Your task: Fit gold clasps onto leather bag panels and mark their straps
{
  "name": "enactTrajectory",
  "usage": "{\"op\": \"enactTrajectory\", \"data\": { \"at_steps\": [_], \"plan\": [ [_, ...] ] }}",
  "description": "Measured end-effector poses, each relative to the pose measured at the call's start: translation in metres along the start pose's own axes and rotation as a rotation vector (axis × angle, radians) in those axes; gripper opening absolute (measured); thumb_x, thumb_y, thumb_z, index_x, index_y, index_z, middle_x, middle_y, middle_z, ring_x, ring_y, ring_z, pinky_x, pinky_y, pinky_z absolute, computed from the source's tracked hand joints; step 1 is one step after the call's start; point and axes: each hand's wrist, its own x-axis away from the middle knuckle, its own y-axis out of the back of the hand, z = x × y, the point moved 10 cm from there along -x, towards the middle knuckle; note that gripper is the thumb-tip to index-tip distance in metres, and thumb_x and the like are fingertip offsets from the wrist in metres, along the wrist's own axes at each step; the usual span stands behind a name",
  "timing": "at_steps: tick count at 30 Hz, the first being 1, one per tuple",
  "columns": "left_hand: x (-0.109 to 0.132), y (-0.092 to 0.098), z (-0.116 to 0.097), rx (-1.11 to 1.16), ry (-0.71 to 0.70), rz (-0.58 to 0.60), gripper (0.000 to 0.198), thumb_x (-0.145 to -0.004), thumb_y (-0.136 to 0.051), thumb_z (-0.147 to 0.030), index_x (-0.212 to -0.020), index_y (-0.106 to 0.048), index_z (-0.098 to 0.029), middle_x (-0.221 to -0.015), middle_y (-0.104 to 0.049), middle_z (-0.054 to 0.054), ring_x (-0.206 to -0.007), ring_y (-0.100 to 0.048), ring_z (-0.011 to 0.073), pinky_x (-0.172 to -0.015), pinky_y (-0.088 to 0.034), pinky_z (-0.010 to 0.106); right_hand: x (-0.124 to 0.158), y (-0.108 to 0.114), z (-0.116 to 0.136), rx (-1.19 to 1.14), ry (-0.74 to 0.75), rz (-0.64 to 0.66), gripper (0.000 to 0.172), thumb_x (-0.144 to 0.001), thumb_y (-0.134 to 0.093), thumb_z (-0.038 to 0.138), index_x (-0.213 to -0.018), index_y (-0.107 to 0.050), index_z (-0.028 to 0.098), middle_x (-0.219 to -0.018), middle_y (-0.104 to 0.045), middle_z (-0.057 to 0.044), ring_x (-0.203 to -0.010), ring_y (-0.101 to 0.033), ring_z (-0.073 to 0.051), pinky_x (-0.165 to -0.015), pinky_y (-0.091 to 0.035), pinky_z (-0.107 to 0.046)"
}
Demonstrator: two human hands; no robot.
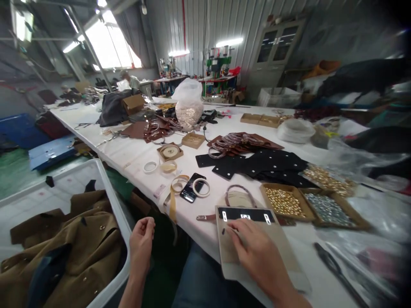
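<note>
My right hand (257, 254) is over a beige panel (229, 254), its fingertips pinched at a dark spot below the panel's top edge. A thin pale thing seems to run between these fingers, too blurred to name. Along that edge lies a black strip (236, 214) with bright slots or fittings. A brown strap with a metal buckle (202, 217) pokes out at the panel's left, and a brown ring-shaped handle (237, 187) lies behind it. My left hand (143, 239) hovers between table and bin, thumb against curled fingers; whatever they hold is hidden.
Boxes of gold studs (284, 203) and silver studs (327, 209) stand right of the panel. Tape rolls (201, 194), a phone (189, 193) and black pieces with studs (269, 164) lie beyond. A white bin (112, 205) holds brown fabric pieces (80, 239) at left.
</note>
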Motion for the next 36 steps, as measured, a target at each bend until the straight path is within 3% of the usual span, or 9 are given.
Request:
{"op": "enactTrajectory", "data": {
  "at_steps": [3, 6, 10, 16, 22, 26, 29, 34, 36],
  "plan": [
    [-0.004, 0.008, 0.022, -0.099, 0.002, 0.059, 0.068, -0.084, -0.089, -0.076, -0.114, -0.080, -0.016, -0.105, -0.082, 0.012, -0.097, -0.078, 0.0287, -0.083, -0.062, 0.037, -0.022, -0.042, 0.029, -0.028, 0.001, 0.168, 0.014, -0.114, -0.063, 0.023, -0.121, -0.074, 0.028, -0.116, -0.078, -0.007, -0.104, -0.075, -0.030, -0.093, -0.057, -0.043],
    [-0.003, 0.000, 0.035, -0.200, 0.003, 0.131, 0.071, -0.082, -0.088, -0.075, -0.122, -0.080, -0.017, -0.126, -0.082, 0.019, -0.119, -0.079, 0.0399, -0.100, -0.063, 0.052, -0.047, -0.083, 0.049, -0.035, -0.032, 0.314, 0.018, -0.111, -0.066, 0.020, -0.125, -0.075, 0.028, -0.118, -0.078, -0.006, -0.103, -0.075, -0.027, -0.090, -0.055, -0.038],
    [-0.002, -0.013, 0.030, -0.249, -0.075, 0.160, 0.061, -0.089, -0.081, -0.066, -0.128, -0.080, -0.020, -0.136, -0.080, 0.019, -0.134, -0.073, 0.0418, -0.116, -0.057, 0.061, -0.104, -0.123, 0.036, 0.099, -0.153, 0.361, 0.019, -0.110, -0.068, 0.024, -0.128, -0.074, 0.025, -0.126, -0.076, -0.007, -0.102, -0.075, -0.024, -0.085, -0.052, -0.033],
    [-0.006, -0.008, 0.023, -0.183, -0.063, 0.134, 0.065, -0.090, -0.077, -0.072, -0.126, -0.080, -0.017, -0.135, -0.080, 0.020, -0.129, -0.075, 0.0412, -0.110, -0.061, 0.057, -0.195, -0.176, 0.008, 0.299, -0.174, 0.404, 0.028, -0.109, -0.066, 0.021, -0.137, -0.071, 0.022, -0.140, -0.069, -0.012, -0.119, -0.071, -0.025, -0.090, -0.050, -0.031],
    [-0.003, 0.013, 0.047, -0.188, 0.063, 0.142, 0.083, -0.082, -0.076, -0.086, -0.124, -0.080, -0.015, -0.130, -0.082, 0.021, -0.113, -0.081, 0.0401, -0.106, -0.065, 0.054, -0.237, -0.214, 0.006, 0.334, -0.125, 0.440, 0.033, -0.099, -0.068, 0.005, -0.128, -0.079, 0.016, -0.133, -0.071, -0.016, -0.125, -0.070, -0.029, -0.095, -0.051, -0.032],
    [-0.005, 0.027, 0.060, -0.195, 0.105, 0.121, 0.086, -0.073, -0.077, -0.093, -0.114, -0.083, -0.018, -0.122, -0.085, 0.020, -0.115, -0.082, 0.0421, -0.104, -0.067, 0.052, -0.239, -0.217, 0.012, 0.327, -0.110, 0.451, 0.021, -0.101, -0.064, 0.006, -0.104, -0.082, 0.016, -0.120, -0.074, -0.016, -0.117, -0.072, -0.029, -0.089, -0.051, -0.032],
    [-0.008, 0.033, 0.062, -0.172, 0.101, 0.097, 0.086, -0.070, -0.080, -0.094, -0.110, -0.084, -0.018, -0.120, -0.086, 0.019, -0.119, -0.081, 0.0432, -0.103, -0.067, 0.052, -0.230, -0.202, 0.029, 0.303, -0.068, 0.408, 0.023, -0.109, -0.059, 0.013, -0.111, -0.081, 0.020, -0.126, -0.075, -0.011, -0.112, -0.073, -0.024, -0.085, -0.050, -0.029],
    [-0.013, 0.035, 0.045, -0.090, 0.032, 0.016, 0.075, -0.082, -0.083, -0.084, -0.118, -0.082, -0.018, -0.121, -0.084, 0.017, -0.118, -0.081, 0.0399, -0.104, -0.065, 0.052, -0.188, -0.142, 0.076, 0.148, 0.127, 0.188, 0.023, -0.117, -0.053, 0.021, -0.122, -0.075, 0.024, -0.128, -0.076, -0.007, -0.092, -0.075, -0.018, -0.078, -0.052, -0.027],
    [-0.014, 0.031, 0.028, -0.053, -0.001, -0.007, 0.071, -0.085, -0.084, -0.081, -0.118, -0.081, -0.018, -0.119, -0.084, 0.016, -0.114, -0.081, 0.0383, -0.101, -0.066, 0.049, -0.158, -0.115, 0.095, 0.029, 0.216, 0.090, 0.026, -0.115, -0.052, 0.016, -0.126, -0.075, 0.023, -0.130, -0.076, -0.009, -0.096, -0.077, -0.019, -0.085, -0.057, -0.029]
  ]
}}
